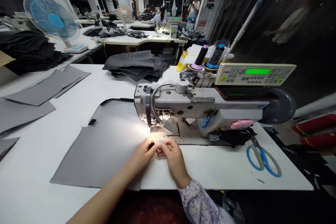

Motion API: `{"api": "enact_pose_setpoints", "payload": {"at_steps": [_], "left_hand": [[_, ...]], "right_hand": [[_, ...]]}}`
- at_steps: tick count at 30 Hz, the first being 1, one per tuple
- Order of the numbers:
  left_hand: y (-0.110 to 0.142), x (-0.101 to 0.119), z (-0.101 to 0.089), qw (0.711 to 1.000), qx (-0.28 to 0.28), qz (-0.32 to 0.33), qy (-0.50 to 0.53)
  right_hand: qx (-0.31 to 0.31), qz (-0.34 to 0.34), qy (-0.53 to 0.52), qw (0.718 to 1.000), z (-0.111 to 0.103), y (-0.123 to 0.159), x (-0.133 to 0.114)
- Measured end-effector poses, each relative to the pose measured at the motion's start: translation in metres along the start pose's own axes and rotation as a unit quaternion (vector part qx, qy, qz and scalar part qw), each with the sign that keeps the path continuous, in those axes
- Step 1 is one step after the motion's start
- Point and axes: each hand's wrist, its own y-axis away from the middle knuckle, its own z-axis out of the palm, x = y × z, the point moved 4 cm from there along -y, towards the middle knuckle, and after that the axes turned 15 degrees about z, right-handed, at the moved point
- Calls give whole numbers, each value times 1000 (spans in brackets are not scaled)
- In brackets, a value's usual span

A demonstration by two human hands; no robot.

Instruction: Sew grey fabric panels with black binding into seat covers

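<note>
My left hand (143, 154) and my right hand (172, 155) meet fingertip to fingertip just in front of the needle area of a white sewing machine (199, 106). Between their pinched fingers sits a small black piece (150, 145), held at the edge of a large grey fabric panel (105, 147) that lies flat on the white table (223, 168). The machine's lamp lights the spot brightly, so the fingertips are partly washed out. Another small black tab (91, 122) lies on the panel's far left corner.
Blue-handled scissors (264, 159) lie right of the machine. A control panel with a green display (253, 73) and thread cones (201, 57) stand behind it. Grey fabric pieces (42, 89) and a dark stack (133, 63) cover the table's left and back. A fan (52, 19) stands far left; other people work in the distance.
</note>
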Motion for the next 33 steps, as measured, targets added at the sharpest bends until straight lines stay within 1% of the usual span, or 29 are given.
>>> {"api": "enact_pose_setpoints", "payload": {"at_steps": [1,2,3,4,5,6,7,8,9,11,13,15,19,22,24,25,28,30,33], "left_hand": [[-2,-2,-12,998,13,2,-58],[-4,-3,-26,993,24,5,-118],[-7,-5,-38,985,26,7,-172],[-11,-8,-49,976,19,6,-219],[-16,-11,-57,965,5,2,-263],[-21,-14,-63,952,-11,-3,-305],[-26,-17,-66,939,-24,-8,-343],[-31,-20,-66,926,-34,-13,-375],[-37,-23,-65,915,-40,-18,-400],[-46,-27,-60,901,-44,-24,-430],[-54,-30,-56,896,-50,-27,-441],[-61,-32,-55,895,-56,-28,-442],[-72,-34,-59,898,-57,-25,-436],[-75,-35,-59,899,-59,-19,-433],[-71,-37,-56,899,-59,-9,-433],[-68,-37,-54,898,-54,7,-436],[-49,-35,-46,893,-30,91,-440],[-35,-35,-42,889,-8,139,-437],[-20,-38,-40,891,7,154,-428]], "right_hand": [[3,-52,65,997,6,0,-5],[-2,-114,151,982,12,1,-10],[-19,-181,242,953,21,2,-14],[-41,-242,323,914,29,4,-15],[-62,-288,385,874,37,6,-15],[-76,-318,428,842,43,7,-12],[-82,-333,456,821,48,8,-10],[-81,-340,473,809,51,9,-7],[-77,-340,482,804,53,9,-5],[-73,-335,489,802,54,9,-2],[-75,-333,490,802,54,9,-1],[-78,-331,490,802,53,10,-2],[-76,-330,488,805,52,10,-2],[-79,-332,483,806,53,10,-3],[-76,-330,471,814,51,10,-3],[-62,-323,461,824,49,8,-3],[8,-294,436,851,38,2,-4],[23,-291,434,853,35,0,-5],[11,-297,438,849,34,0,-6]]}}
